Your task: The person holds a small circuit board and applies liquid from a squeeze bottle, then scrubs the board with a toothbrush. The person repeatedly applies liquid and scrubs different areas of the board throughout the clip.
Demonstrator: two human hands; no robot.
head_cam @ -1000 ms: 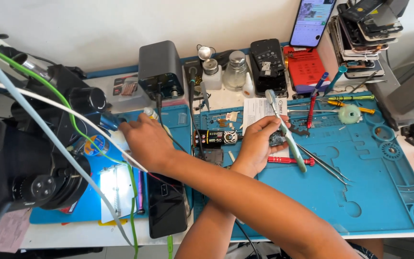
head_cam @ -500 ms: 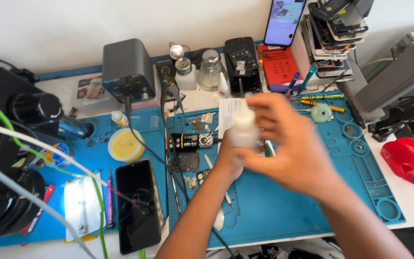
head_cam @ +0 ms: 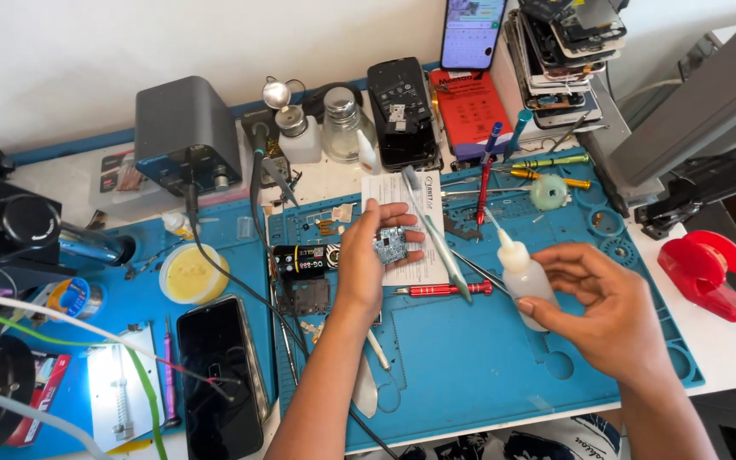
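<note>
Over blue mat [head_cam: 487, 358]: our left hand [head_cam: 366, 255] pinches board [head_cam: 391, 245] flat, face up; right hand [head_cam: 600, 307] grips bottle [head_cam: 524, 274], nozzle aimed boardward.

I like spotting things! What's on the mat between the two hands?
In the head view, a red-handled screwdriver and a pale tool lie between the left hand and right hand.

Small electronics repair bench, phone-repair workshop by the look. Blue silicone work mat [head_cam: 470, 358] with moulded compartments covers a white table [head_cam: 726, 358]. Stack of dismantled phones [head_cam: 560, 60] at the back, another phone [head_cam: 221, 375] lying screen-up. Grey soldering station [head_cam: 185, 132], microscope [head_cam: 10, 230] at left, screwdrivers [head_cam: 547, 162], tweezers, glass solvent bottles [head_cam: 342, 123], tin of flux paste [head_cam: 193, 274].
</note>
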